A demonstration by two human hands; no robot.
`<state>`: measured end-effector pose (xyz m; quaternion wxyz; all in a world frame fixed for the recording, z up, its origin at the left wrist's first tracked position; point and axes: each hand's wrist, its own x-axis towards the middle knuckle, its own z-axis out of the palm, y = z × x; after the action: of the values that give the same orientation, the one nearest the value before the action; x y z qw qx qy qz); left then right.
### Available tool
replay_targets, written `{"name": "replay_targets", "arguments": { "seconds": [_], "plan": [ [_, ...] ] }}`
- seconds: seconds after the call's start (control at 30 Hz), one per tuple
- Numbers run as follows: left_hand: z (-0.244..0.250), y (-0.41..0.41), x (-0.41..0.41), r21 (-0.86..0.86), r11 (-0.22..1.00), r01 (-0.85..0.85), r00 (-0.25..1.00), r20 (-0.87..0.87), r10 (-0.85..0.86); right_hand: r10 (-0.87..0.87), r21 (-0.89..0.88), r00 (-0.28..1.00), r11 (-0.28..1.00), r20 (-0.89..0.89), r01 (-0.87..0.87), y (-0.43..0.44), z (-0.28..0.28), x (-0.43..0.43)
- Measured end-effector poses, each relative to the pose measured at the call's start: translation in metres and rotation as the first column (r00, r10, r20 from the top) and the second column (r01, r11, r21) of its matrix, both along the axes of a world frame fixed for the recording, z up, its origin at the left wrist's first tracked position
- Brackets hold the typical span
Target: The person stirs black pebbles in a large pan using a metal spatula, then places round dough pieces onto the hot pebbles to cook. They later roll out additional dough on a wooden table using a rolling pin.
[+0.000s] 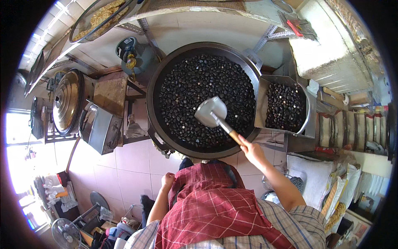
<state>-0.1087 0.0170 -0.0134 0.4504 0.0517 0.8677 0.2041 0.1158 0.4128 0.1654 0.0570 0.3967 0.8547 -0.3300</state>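
My right hand [252, 152] is wrapped around the wooden handle of a metal shovel [213, 109]. Its broad blade rests on or just above black pebbles [199, 74], among which a few pale ones show. The pebbles fill a large, dark iron wok [151, 102] right in front of me. At the wok's right rim stands an angular metal scoop [262, 102], with more pebbles and some pale pieces inside. My left hand [168, 179] hangs beside my red checked apron [208, 211], fingers curled, with nothing visible in it.
A gas cylinder [144, 60] stands behind the wok on the left. Further left are a lidded metal pot [67, 102] and a metal scoop [104, 129] by a wooden stand. A shelf [199, 11] crosses above; sacks [306, 177] lie right, a fan [66, 235] lower left.
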Motion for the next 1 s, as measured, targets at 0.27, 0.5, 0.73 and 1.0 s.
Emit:
{"name": "replay_targets", "arguments": {
  "seconds": [0.27, 0.5, 0.73, 1.0],
  "plan": [
    [-0.003, -0.037, 0.023, -0.057, 0.996, -0.070, 0.997, 0.005, 0.071, -0.230, 0.137, 0.970, 0.962, -0.074, 0.238, 0.072, -0.023, -0.123],
    [0.002, -0.028, 0.019, -0.024, 0.992, -0.126, 0.991, 0.037, 0.126, -0.004, 0.035, 0.994, 0.999, -0.105, 0.007, 0.065, -0.014, -0.187],
    [-0.005, -0.008, 0.004, 0.068, 0.993, -0.093, 0.996, 0.010, 0.092, 0.058, 0.014, 0.996, 0.998, -0.060, -0.058, 0.067, -0.011, -0.222],
    [-0.009, -0.009, -0.003, -0.011, 0.999, 0.033, 0.999, -0.009, -0.033, -0.029, 0.047, 0.998, 0.998, -0.062, 0.032, 0.080, -0.013, -0.222]
  ]
}}
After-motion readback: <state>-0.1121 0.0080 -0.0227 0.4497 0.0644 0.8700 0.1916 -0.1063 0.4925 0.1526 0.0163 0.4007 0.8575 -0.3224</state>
